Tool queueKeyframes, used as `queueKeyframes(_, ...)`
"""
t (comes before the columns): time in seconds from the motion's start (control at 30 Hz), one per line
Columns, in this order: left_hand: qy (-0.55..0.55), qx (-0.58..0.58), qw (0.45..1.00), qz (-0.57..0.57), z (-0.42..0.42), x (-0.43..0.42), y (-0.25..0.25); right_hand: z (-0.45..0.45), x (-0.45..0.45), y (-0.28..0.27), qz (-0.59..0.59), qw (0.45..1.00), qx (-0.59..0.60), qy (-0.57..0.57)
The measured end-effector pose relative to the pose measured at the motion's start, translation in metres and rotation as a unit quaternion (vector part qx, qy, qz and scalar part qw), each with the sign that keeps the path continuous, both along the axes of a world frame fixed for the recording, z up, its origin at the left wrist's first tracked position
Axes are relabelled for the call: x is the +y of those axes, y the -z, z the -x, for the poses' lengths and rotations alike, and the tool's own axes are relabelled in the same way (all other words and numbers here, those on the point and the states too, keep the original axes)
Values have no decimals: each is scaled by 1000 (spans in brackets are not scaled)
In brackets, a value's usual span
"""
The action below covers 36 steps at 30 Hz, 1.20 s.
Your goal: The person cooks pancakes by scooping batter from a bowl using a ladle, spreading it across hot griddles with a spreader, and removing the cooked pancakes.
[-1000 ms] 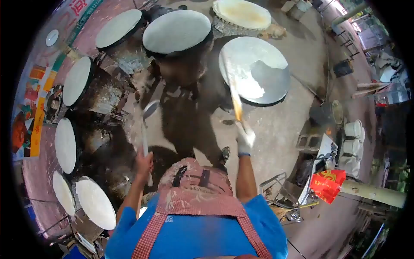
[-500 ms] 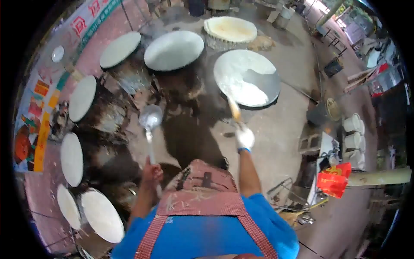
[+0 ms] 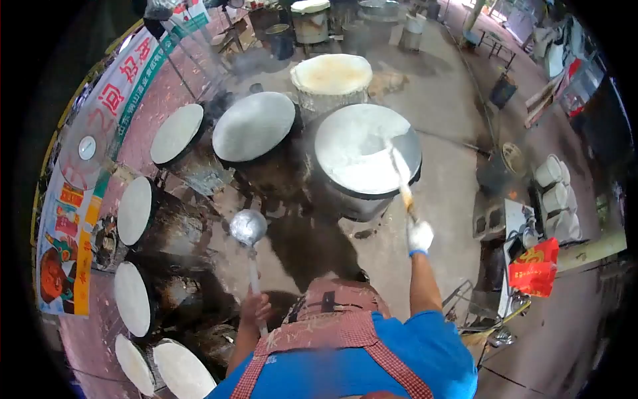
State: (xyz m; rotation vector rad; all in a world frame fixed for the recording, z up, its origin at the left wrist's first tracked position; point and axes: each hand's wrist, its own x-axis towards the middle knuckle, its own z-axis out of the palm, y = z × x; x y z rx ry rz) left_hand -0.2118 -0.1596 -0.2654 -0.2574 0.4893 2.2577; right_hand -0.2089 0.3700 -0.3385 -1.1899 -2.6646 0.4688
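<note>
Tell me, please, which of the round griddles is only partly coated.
The griddle under the spreader in the gloved right hand: bare grey surface shows on its right side, whereas the other griddles look pale right across.

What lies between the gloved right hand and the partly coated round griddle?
The stick bridges that stretch in the head view: the right hand grips its near end, and its white-smeared far end is over the griddle.

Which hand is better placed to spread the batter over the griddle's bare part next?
Probably the right hand: it holds the spreader, which reaches over the griddle. The left hand holds a ladle, away from the griddle.
</note>
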Motion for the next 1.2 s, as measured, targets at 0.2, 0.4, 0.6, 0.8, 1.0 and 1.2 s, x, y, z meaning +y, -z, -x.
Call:
queueKeyframes(0.2,45,-89,989,110,23,34,12,29,-48,-35,52,973,-102,-199)
queueKeyframes(0.4,114,-160,963,182,34,55,11,30,53,-25,101,986,125,39)
queueKeyframes(0.6,111,-205,956,176,41,108,22,1,10,-25,29,996,62,-63)
queueKeyframes(0.8,15,-174,963,206,20,153,-10,137,153,-22,111,985,125,-43)
queueKeyframes(1.0,25,-131,968,214,7,127,-19,112,107,-23,404,852,328,45)
queueKeyframes(1.2,13,-207,955,210,24,92,-8,78,59,-50,357,893,275,9)
